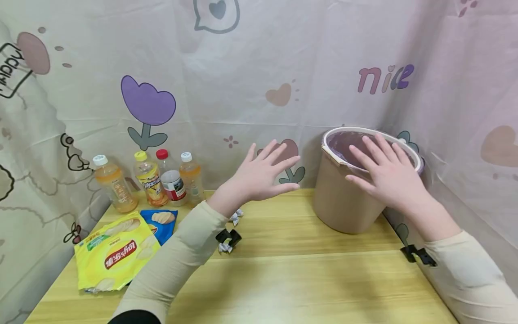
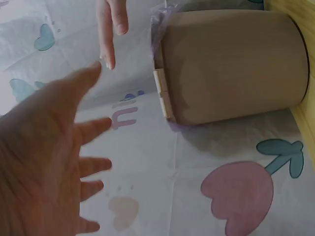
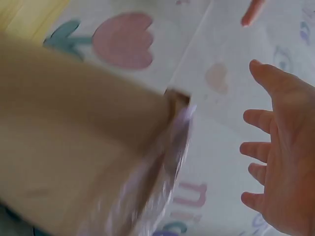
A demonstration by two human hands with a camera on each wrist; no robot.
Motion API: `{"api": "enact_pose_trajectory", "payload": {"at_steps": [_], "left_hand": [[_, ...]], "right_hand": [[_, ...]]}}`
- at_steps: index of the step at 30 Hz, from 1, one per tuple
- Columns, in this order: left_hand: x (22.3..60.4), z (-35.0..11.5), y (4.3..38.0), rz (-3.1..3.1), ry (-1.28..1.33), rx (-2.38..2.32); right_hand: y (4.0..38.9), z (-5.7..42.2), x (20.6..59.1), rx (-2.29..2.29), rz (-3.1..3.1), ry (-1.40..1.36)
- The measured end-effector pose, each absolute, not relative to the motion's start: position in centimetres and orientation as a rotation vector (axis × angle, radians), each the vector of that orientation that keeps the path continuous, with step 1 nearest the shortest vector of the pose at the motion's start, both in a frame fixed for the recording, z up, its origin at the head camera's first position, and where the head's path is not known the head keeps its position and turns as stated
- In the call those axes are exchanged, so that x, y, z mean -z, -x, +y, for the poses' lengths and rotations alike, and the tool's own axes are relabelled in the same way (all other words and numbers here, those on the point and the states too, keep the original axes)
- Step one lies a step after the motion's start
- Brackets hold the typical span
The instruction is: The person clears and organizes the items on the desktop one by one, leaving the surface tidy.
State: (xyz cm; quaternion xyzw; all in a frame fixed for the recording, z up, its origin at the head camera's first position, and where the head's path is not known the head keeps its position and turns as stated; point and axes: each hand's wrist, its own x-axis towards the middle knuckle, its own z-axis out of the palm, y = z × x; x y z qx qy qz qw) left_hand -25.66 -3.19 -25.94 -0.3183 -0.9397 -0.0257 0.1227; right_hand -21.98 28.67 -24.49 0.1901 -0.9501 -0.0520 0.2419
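Observation:
Both hands are raised with fingers spread and nothing held. My left hand [image 1: 265, 173] hovers above the middle of the table, left of a tan trash bin [image 1: 344, 198]. In the head view my right hand [image 1: 388, 173] overlaps the bin's white rim and opening, which has a clear plastic liner [image 1: 344, 140]. The left wrist view shows the left palm [image 2: 44, 147] apart from the bin, with fingertips of the right hand above. In the right wrist view the right hand [image 3: 290, 157] stands apart from the lined rim.
Crumpled paper bits [image 1: 225, 247] lie under the left forearm. At the left are a yellow Lay's chip bag [image 1: 117, 252], a blue chip bag [image 1: 163, 222] and several drink bottles [image 1: 150, 180]. A patterned curtain [image 1: 243, 67] hangs behind the wooden table [image 1: 283, 288] and at its sides.

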Motion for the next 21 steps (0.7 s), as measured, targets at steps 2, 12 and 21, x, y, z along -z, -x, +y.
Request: {"api": "enact_pose_trajectory", "payload": {"at_steps": [2, 12, 21], "left_hand": [[25.4, -2.1, 26.3, -2.727, 0.983, 0.056], [23.7, 3.7, 29.1, -2.664, 1.162, -0.011], [24.3, 8.1, 32.2, -2.696, 1.182, 0.033]], "right_hand": [[22.5, 29.7, 23.9, 0.159, -2.621, -0.5], [25.9, 34.5, 20.5, 0.251, -2.779, -0.37], [29.8, 38.5, 19.7, 0.056, -2.949, -0.269]]}}
